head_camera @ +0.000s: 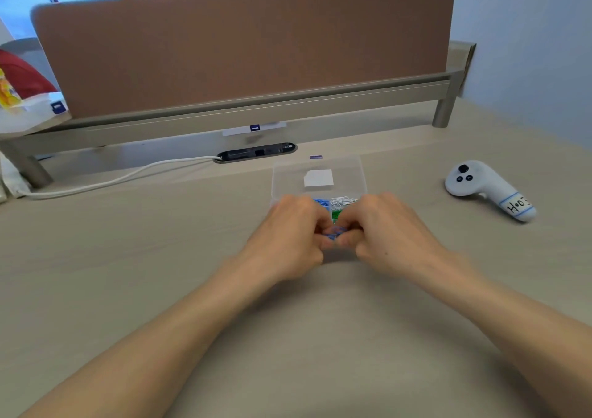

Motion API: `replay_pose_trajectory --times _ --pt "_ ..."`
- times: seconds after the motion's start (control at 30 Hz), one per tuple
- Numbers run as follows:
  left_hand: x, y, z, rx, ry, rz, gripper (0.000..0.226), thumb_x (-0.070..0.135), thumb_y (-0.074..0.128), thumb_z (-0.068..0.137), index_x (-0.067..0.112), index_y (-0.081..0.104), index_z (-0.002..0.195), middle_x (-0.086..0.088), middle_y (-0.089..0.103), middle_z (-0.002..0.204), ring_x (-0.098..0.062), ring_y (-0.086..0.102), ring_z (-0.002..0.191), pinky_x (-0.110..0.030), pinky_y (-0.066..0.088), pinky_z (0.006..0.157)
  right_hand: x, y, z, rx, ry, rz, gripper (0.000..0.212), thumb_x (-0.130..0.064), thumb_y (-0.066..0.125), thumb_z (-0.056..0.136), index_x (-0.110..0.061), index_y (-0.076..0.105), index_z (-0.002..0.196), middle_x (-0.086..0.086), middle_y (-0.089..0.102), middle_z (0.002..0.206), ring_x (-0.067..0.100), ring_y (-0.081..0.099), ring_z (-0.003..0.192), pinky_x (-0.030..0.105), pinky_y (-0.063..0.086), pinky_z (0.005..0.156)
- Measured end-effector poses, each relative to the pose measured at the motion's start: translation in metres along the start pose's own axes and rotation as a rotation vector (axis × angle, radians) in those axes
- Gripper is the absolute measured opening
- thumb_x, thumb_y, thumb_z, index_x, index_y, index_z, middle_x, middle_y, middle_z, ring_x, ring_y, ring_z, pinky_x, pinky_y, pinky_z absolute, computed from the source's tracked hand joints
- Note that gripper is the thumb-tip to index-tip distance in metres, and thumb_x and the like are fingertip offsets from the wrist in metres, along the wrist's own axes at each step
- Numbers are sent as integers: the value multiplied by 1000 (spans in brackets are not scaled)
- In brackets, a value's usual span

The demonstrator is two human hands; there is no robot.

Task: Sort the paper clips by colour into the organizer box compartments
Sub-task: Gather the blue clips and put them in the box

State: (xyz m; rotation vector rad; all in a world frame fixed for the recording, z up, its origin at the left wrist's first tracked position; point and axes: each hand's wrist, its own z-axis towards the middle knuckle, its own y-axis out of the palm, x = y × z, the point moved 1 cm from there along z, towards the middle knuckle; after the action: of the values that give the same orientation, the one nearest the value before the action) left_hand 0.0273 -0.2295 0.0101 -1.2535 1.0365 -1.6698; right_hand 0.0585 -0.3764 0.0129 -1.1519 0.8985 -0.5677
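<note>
The left hand [290,228] and right hand [381,225] are curling together mid-desk [128,241], both pinching a few blue paper clips [333,234]. Just beyond their knuckles, the clear organizer box [288,174] is sitting open, showing blue, white [344,201] and green clips [335,215] in separate compartments. A white controller [480,183] is lying toward the right edge, and a brown partition [243,49] is standing along the far edge.

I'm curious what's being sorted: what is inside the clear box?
Blue clips, white clips and green clips, grouped by colour. The left hand and right hand cover the box's near part; the rest is hidden.
</note>
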Motion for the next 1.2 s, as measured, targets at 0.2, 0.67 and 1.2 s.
replay_pose_trajectory --times 0.2,0.67,1.2 --pt "-19 -32 42 66 -27 -111 5 14 77 78 19 75 79 2 70 70 -13 64 66 -25 51 61 4 -27 53 69 -68 137 2 -20 78 81 -18 77 81 -4 58 57 19 54 61 27 38 55" --pt "-63 -5 96 15 -44 -154 3 18 77 81 19 77 84 2 71 70 -12 67 66 -33 58 68 31 -2 123 -59 -59 129 6 -18 80 80 -16 75 82 -1 69 69 11 70 60 23 53 61" --pt "-69 10 103 -20 -80 -197 22 27 89 66 20 76 82 9 69 65 -5 66 61 -28 57 60 41 6 128 -127 -52 146 11 -21 86 73 -19 77 80 -2 71 63 5 67 55 21 49 59"
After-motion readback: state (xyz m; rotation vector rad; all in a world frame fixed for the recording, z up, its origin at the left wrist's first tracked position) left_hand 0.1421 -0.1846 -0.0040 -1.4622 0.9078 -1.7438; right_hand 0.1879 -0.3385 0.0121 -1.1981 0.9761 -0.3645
